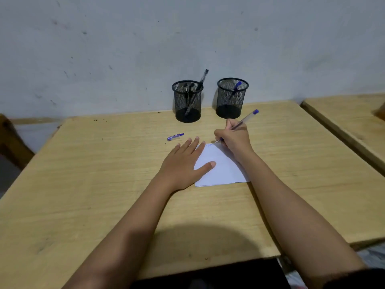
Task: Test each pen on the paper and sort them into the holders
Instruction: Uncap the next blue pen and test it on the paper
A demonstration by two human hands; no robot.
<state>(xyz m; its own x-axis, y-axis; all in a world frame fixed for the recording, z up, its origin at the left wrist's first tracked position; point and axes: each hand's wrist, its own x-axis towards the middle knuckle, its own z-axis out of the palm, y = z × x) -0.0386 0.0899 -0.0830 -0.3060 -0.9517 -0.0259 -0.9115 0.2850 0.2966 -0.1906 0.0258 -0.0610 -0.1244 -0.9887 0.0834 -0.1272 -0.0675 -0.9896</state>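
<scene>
My right hand (pixel 235 138) grips a clear pen with a blue end (pixel 246 118), its tip touching the top edge of the white paper (pixel 220 170). Faint blue marks show near that edge. My left hand (pixel 185 163) lies flat with fingers spread, pressing the paper's left side. A blue pen cap (pixel 175 136) lies on the wooden desk (pixel 83 174) just beyond my left hand. At the back stand two black mesh holders: the left holder (pixel 187 102) has several black pens, the right holder (pixel 232 99) has one blue pen.
A grey marked wall rises right behind the holders. A second wooden desk (pixel 350 122) stands to the right across a narrow gap. A dark chair part (pixel 12 140) shows at the far left.
</scene>
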